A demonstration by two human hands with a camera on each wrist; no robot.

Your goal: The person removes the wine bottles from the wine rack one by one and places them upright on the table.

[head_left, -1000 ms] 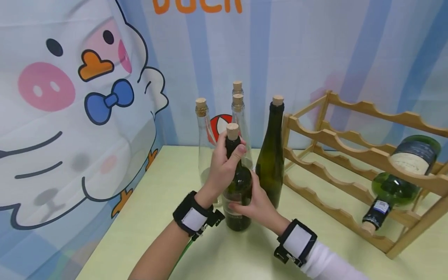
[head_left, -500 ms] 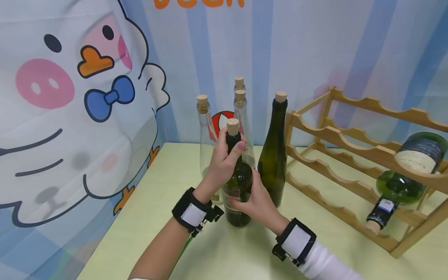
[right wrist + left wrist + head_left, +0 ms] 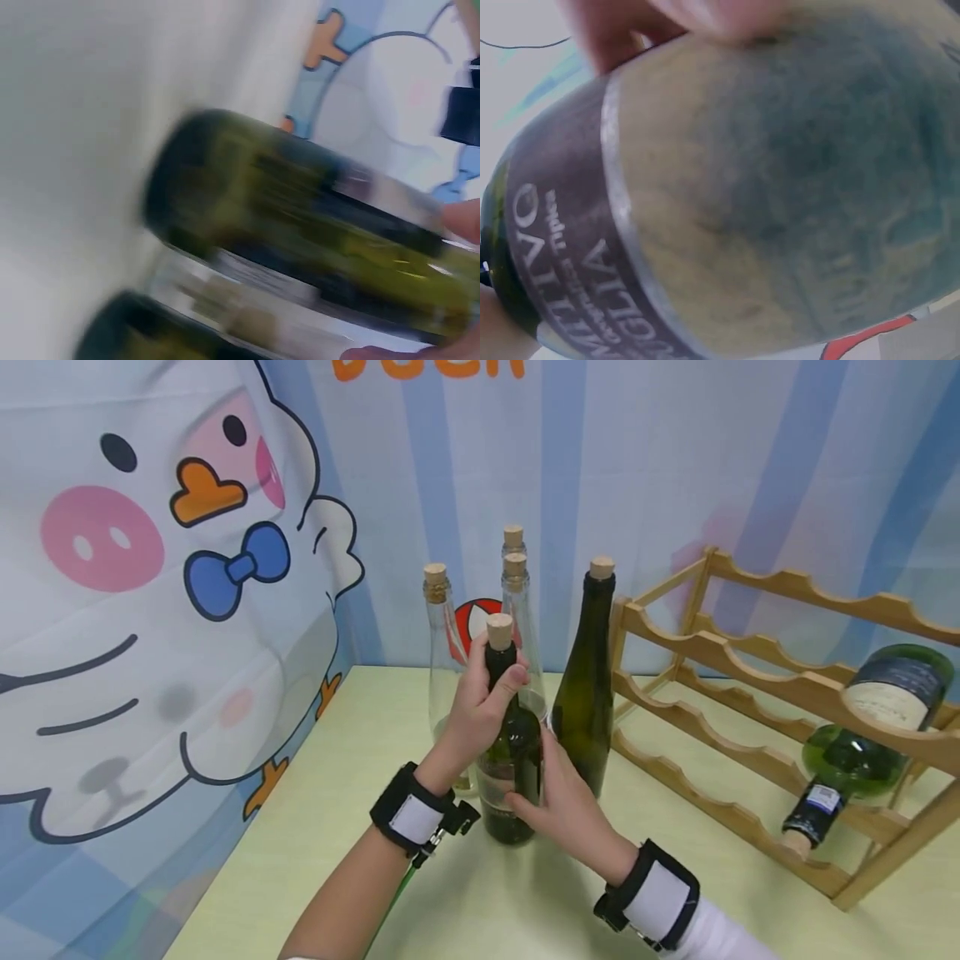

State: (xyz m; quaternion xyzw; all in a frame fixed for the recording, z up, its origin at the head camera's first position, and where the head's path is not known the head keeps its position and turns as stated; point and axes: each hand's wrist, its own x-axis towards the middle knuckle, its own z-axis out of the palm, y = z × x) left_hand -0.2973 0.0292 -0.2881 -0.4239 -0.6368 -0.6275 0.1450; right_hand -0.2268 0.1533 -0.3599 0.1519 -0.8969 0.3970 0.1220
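I have both hands on the dark wine bottle point(image 3: 512, 752), which stands upright on the counter point(image 3: 360, 793) near its front, just before the other upright bottles. My left hand point(image 3: 476, 706) is curled around its neck under the cork point(image 3: 499, 631), and my right hand point(image 3: 551, 797) grips the body at the label. In the left wrist view the label point(image 3: 765, 195) fills nearly the whole picture. The right wrist view is blurred, so I see only the green glass point(image 3: 300, 217).

Behind stand three clear bottles point(image 3: 438, 652) and a tall green bottle point(image 3: 587, 693), all corked. The wooden rack point(image 3: 750, 693) at the right already carries two bottles point(image 3: 862, 743) lying down, and many of its cradles are free. I judge the work is at an early stage: two bottles are stored, this one is gripped but not lifted clearly, and four more wait.
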